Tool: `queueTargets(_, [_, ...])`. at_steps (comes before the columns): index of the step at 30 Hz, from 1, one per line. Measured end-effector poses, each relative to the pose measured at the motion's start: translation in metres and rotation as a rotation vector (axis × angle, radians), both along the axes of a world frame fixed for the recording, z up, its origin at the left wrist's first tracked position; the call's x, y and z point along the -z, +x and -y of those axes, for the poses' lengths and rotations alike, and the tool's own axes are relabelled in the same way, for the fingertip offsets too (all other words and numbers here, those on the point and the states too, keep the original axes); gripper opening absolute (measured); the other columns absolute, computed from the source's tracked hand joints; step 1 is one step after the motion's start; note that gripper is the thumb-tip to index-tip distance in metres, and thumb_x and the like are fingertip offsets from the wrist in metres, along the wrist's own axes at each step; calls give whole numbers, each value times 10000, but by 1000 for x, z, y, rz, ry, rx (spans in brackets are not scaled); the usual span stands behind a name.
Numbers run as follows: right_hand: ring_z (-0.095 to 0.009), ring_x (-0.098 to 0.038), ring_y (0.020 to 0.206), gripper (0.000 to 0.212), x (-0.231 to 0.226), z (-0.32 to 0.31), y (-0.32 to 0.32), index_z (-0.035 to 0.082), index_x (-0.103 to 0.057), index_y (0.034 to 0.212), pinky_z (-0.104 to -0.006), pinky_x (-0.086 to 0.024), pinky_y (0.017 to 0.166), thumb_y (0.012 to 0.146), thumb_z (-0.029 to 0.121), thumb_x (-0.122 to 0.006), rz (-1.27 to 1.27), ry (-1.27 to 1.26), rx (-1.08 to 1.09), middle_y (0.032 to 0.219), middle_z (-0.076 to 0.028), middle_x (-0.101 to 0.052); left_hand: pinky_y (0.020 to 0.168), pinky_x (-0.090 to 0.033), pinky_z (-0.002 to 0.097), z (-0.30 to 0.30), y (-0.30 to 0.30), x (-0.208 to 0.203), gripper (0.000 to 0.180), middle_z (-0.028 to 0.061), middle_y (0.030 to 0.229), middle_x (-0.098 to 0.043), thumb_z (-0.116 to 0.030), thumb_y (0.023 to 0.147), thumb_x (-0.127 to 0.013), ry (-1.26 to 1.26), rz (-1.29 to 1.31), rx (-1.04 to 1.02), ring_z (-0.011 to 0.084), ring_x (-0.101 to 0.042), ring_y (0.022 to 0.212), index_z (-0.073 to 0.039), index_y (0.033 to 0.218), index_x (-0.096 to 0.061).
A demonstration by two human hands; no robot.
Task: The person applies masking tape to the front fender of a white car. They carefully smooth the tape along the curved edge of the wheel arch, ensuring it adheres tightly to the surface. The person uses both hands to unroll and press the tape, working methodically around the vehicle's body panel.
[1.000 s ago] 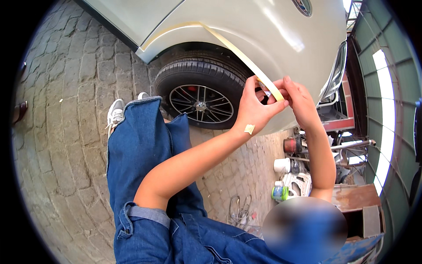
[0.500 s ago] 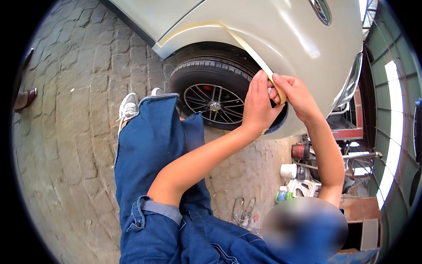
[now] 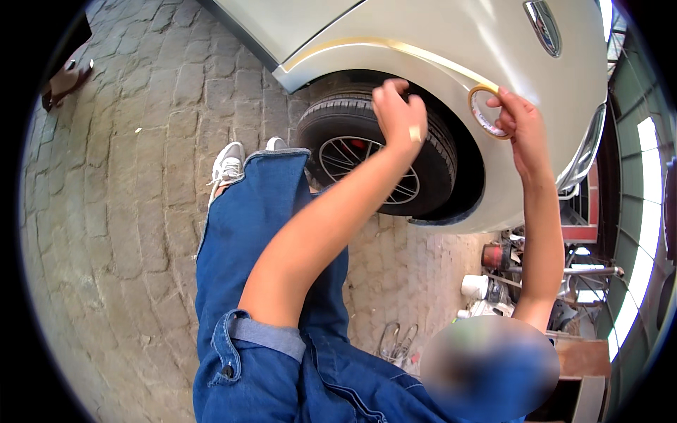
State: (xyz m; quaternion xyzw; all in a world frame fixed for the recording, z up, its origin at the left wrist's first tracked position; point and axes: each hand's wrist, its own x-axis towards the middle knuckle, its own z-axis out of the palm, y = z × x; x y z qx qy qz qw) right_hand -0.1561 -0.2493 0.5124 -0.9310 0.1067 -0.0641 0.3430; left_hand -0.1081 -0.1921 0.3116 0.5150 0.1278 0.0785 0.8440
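Note:
Upright against the fender, a roll of masking tape is pinched in my right hand. From it a pale yellow tape strip runs left along the fender, following the curve above the wheel arch down toward the door edge. The stretch nearest the roll looks straight and taut; whether it touches the paint there I cannot tell. My left hand is over the top of the tyre, below the strip, fingers loosely bent and apart with nothing visible in them. A small pale patch shows at its wrist.
A spoked rim sits inside the dark wheel arch. Stone paving spreads to the left, with another person's foot at the far left. Right of my legs lie a white bucket, a reddish can and cables.
My left hand has let go of the tape and moved left, over the tyre. My right hand has carried the roll up and right, and the strip follows the arch farther.

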Motion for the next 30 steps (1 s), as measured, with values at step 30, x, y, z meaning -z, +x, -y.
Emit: queueTargets(30, [-77,-514,641,142,73,-36,-43,-17,-702,937,-253,-408,619,948,108,-634,32,-226,-377,703,-20,-599,967,-520,451,-32,49,16,635,199,1155,-623,-515,1015,-398,-1090,-303,451,308,-619,1085,83,1186,-525])
